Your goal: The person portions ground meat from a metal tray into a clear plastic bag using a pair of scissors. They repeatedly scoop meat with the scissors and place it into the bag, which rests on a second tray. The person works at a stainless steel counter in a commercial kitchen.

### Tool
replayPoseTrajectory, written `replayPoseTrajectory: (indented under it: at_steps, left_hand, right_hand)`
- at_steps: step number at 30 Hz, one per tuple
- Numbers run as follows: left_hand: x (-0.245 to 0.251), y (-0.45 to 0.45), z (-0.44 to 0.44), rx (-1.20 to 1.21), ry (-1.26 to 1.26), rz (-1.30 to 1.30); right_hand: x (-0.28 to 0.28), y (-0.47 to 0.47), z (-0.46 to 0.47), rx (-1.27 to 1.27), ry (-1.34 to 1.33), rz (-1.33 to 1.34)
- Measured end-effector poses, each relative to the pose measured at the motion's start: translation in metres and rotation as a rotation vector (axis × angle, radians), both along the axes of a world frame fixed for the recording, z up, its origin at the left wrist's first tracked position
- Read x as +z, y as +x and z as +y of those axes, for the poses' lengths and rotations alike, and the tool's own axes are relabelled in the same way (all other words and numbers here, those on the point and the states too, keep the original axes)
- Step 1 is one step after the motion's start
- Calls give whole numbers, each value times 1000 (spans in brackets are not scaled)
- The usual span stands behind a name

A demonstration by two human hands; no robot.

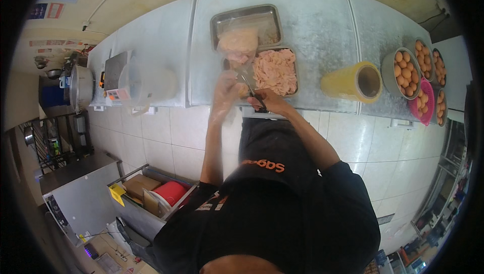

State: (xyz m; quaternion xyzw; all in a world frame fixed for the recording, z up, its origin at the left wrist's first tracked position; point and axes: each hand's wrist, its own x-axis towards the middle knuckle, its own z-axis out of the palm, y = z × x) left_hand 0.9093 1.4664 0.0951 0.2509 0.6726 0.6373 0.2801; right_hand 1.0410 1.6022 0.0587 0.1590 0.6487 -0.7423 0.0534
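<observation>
My left hand (225,88), in a clear plastic glove, is closed on a small pale piece of raw meat (242,89). From the right, my right hand (270,101) grips dark-handled scissors (248,84), whose blades point up and left beside that piece. Beneath and beyond the hands is a metal tray (297,84) with a heap of cut raw meat (276,71) on its right side. A clear plastic bag of raw meat (239,42) lies across the edges of this tray and a second metal tray (275,16) behind it.
On the metal counter (310,20), a large yellow roll of film (340,83) lies to the right, with bowls of eggs (401,73) and a pink basket (425,103) farther right. A clear plastic jug (132,84), a scale (115,73) and a large pot (80,88) stand left.
</observation>
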Motion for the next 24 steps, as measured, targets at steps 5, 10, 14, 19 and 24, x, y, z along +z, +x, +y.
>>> replayPoseTrajectory:
  at_steps: [5,10,14,19,24]
  left_hand:
    - [9,1,-13,215,-123,-43]
    - [48,1,-9,248,-254,118]
    - [74,10,-1,177,-186,84]
    - [77,-2,-13,126,-259,372]
    - [54,-27,-31,256,-322,704]
  right_hand:
    - [10,12,13,-4,131,-163]
    - [22,19,-3,338,-9,-45]
    - [21,-1,-19,351,-254,97]
    - [9,-21,-33,-98,-232,81]
    - [-10,-6,-35,-137,-83,-62]
